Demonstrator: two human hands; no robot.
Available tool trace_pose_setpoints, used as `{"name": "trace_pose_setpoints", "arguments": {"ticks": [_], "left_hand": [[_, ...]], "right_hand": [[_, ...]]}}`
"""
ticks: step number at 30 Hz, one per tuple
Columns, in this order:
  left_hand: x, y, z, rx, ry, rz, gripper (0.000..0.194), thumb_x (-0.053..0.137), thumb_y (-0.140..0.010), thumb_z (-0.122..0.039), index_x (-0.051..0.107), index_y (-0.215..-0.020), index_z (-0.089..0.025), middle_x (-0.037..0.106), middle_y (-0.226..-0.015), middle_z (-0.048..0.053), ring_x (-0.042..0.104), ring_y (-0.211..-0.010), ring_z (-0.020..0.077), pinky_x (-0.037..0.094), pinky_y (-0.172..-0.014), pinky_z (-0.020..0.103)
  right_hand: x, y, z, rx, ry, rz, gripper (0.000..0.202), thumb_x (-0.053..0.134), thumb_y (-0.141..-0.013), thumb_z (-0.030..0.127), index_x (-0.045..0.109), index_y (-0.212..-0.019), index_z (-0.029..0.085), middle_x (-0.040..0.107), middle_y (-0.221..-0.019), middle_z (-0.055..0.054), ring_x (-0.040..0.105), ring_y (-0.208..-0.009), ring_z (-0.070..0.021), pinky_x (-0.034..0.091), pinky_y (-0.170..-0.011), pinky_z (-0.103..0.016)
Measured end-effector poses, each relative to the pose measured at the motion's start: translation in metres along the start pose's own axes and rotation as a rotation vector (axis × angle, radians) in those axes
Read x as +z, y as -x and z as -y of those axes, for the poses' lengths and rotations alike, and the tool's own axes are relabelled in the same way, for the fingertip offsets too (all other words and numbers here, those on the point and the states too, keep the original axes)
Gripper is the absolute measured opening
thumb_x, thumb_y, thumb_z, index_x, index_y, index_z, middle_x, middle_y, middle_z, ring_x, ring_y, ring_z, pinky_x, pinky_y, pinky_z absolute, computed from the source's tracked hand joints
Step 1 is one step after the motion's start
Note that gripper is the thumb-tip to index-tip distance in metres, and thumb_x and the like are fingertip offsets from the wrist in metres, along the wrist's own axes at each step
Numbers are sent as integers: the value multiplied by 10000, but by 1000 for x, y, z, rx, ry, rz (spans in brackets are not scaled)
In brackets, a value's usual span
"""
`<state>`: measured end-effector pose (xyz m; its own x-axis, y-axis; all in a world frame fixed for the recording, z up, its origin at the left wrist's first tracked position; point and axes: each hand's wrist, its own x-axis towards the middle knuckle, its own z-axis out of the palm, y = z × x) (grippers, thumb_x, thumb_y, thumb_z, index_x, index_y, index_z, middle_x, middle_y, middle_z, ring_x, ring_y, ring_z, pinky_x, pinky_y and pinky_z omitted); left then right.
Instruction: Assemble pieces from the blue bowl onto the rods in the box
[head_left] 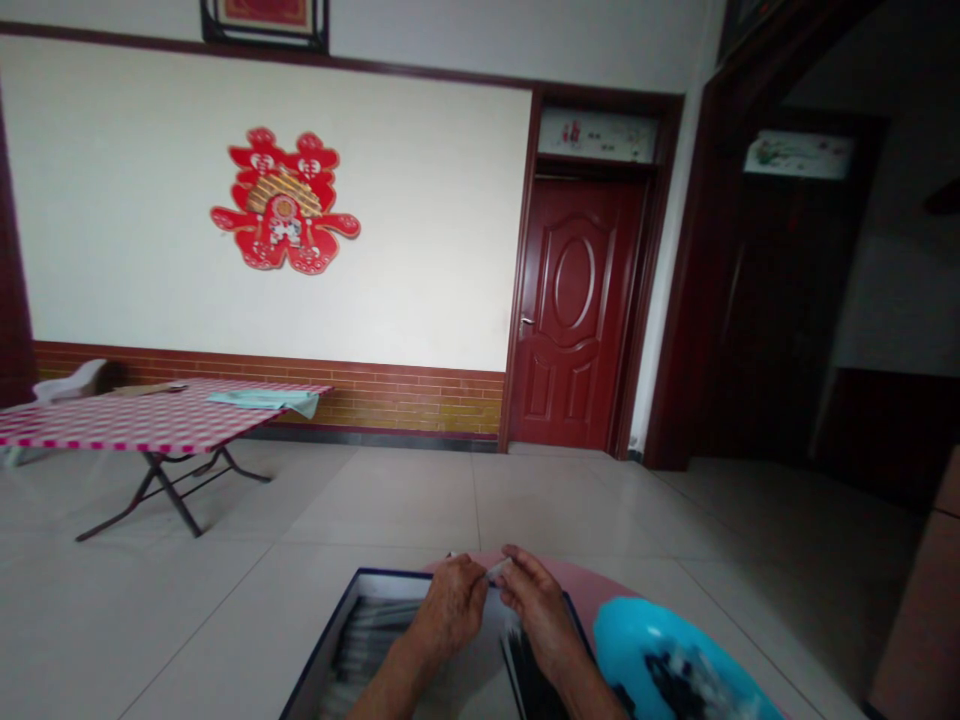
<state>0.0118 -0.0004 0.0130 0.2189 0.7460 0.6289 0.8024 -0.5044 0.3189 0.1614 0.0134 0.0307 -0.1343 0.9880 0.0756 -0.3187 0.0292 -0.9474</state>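
A small whitish piece, too small to name, is stretched between my two hands above an open box. My left hand pinches its left end, fingers curled and the back of the hand facing up. On the other end, the fingertips of my right hand are closed. Below them, the shallow white box with a dark blue rim holds a row of thin greyish strips at the left and dark, slender pieces under my right wrist. My forearms cover part of the inside.
A bright blue basin with black and clear bits stands right of the box, on a pink round surface. Farther left is a folding table with a checked cloth and a pale green cloth. A red door is beyond.
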Motion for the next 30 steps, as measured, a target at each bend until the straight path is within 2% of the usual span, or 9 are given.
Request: {"name": "trace_pose_setpoints", "arguments": {"ticks": [5, 9, 16, 21, 25, 30], "left_hand": [[-2, 2, -2, -18, -5, 51, 281, 363, -910, -222, 644, -929, -213, 673, -853, 63, 621, -813, 189, 482, -774, 290], [-5, 1, -5, 0, -73, 95, 314, 311, -914, -174, 622, -876, -173, 659, -833, 89, 615, -793, 196, 479, -745, 295], [-8, -1, -13, -20, -232, 177, 208, 392, -856, -105, 591, -899, -145, 629, -851, 98, 595, -785, 211, 463, -722, 297], [-16, -3, -20, -16, -271, 225, 171, 433, -844, -100, 578, -908, -163, 622, -868, 77, 588, -824, 207, 447, -747, 283], [-16, -2, -22, -30, -311, 257, 172, 422, -868, -113, 582, -892, -169, 623, -881, 75, 589, -837, 204, 446, -751, 280], [-24, -4, -24, -83, -312, 362, 207, 395, -906, -157, 589, -975, -178, 635, -906, 82, 613, -828, 196, 465, -727, 271]], "right_hand": [[-1, 2, -1, 33, 19, 33, 422, 751, -624, 435, 691, -932, 153, 713, -844, -59, 637, -815, -183, 479, -700, -276], [3, 3, -1, 68, -49, -5, 458, 796, -559, 430, 699, -904, 145, 706, -752, -38, 628, -712, -159, 488, -682, -281], [6, 5, 3, 137, -138, -36, 465, 836, -479, 379, 696, -856, 146, 690, -676, -23, 622, -648, -155, 509, -676, -305], [5, 8, 10, 193, -100, -41, 392, 819, -485, 355, 698, -801, 158, 676, -638, -19, 618, -609, -152, 502, -637, -295], [4, 10, 6, 205, -45, -51, 362, 794, -509, 355, 697, -800, 163, 668, -620, -17, 622, -613, -157, 493, -627, -288], [3, 7, -5, 133, 60, -104, 431, 744, -563, 438, 672, -902, 182, 717, -780, -56, 664, -727, -213, 496, -653, -316]]}}
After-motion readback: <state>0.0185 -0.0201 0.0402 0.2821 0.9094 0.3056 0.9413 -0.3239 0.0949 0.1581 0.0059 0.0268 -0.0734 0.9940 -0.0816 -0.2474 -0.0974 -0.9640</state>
